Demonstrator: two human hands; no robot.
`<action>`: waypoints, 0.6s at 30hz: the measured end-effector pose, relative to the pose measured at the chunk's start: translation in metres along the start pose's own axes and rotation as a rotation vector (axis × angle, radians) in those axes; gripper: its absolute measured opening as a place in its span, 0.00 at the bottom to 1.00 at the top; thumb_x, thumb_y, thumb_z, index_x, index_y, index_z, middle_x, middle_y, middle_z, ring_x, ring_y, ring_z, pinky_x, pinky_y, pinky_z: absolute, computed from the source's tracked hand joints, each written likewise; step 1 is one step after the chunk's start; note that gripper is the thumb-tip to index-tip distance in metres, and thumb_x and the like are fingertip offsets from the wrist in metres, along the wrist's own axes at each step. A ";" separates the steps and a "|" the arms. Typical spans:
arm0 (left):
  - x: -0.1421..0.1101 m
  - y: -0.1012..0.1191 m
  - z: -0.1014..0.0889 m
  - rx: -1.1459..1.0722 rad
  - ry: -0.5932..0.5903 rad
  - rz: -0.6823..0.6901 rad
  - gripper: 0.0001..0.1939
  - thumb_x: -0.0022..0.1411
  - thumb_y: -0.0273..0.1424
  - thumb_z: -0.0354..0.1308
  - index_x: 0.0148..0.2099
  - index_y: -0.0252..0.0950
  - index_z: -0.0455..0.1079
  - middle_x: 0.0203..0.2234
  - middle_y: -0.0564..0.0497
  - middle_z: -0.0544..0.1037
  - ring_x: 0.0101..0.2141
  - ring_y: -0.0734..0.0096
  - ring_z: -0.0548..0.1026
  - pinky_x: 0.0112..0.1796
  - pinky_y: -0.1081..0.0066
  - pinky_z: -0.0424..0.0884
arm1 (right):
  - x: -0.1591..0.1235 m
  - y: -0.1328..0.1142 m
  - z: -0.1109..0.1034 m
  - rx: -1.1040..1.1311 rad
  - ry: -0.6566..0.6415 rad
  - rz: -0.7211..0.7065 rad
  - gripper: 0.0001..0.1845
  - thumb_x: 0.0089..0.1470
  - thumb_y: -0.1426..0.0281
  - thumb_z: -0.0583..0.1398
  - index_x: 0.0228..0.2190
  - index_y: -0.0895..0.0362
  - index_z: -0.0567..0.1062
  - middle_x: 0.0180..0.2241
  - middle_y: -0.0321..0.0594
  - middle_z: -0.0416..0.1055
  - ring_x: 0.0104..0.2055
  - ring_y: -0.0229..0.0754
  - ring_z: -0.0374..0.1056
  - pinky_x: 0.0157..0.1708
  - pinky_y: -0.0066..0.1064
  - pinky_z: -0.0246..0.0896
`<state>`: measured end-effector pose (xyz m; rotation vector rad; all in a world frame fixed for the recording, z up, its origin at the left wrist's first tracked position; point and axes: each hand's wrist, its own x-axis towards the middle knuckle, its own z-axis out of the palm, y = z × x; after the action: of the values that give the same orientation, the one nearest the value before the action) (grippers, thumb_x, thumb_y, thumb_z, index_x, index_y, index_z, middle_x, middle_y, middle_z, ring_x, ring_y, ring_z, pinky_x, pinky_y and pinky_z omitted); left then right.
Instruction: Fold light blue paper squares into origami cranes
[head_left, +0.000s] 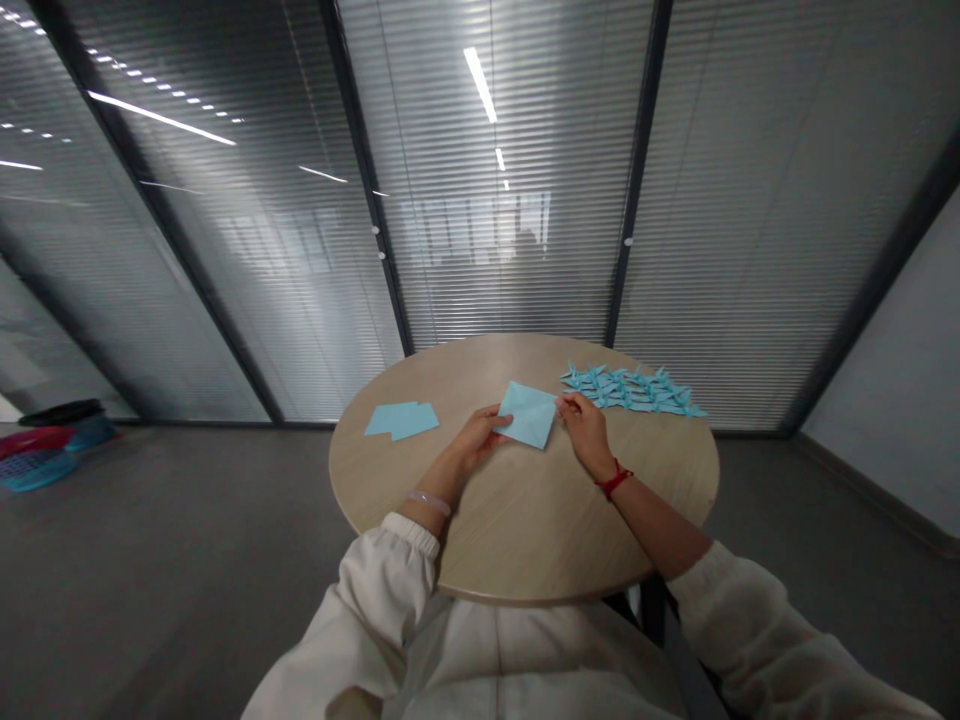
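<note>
A light blue square sheet of paper point(528, 412) is held just above the round wooden table point(525, 520), tilted like a diamond. My left hand point(480, 432) pinches its left corner. My right hand point(583, 425) pinches its right corner; a red cord circles that wrist. Both hands have their fingers closed on the sheet.
A small stack of flat blue sheets point(402, 419) lies on the table's left part. Several folded blue paper cranes point(631, 390) lie in rows at the far right. Glass walls with blinds stand behind. Coloured baskets point(45, 450) sit on the floor at far left.
</note>
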<state>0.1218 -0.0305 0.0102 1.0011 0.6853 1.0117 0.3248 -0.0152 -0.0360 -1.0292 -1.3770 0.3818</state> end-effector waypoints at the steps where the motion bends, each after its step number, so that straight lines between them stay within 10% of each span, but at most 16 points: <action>1: 0.000 0.000 0.000 -0.012 0.000 -0.007 0.12 0.53 0.17 0.58 0.40 0.26 0.75 0.35 0.41 0.80 0.31 0.69 0.77 0.39 0.71 0.73 | 0.000 0.000 0.000 0.000 -0.001 -0.005 0.18 0.56 0.55 0.55 0.33 0.57 0.73 0.29 0.41 0.73 0.33 0.44 0.69 0.34 0.34 0.64; 18: 0.000 -0.003 -0.005 0.167 -0.016 0.035 0.18 0.46 0.25 0.69 0.42 0.25 0.75 0.36 0.38 0.81 0.33 0.62 0.78 0.40 0.65 0.73 | -0.001 -0.002 0.004 0.033 -0.089 -0.003 0.15 0.55 0.60 0.56 0.37 0.57 0.75 0.33 0.42 0.73 0.34 0.43 0.69 0.36 0.36 0.66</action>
<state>0.1189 -0.0296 0.0050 1.1685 0.7509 0.9879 0.3204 -0.0156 -0.0350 -0.9937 -1.4466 0.4512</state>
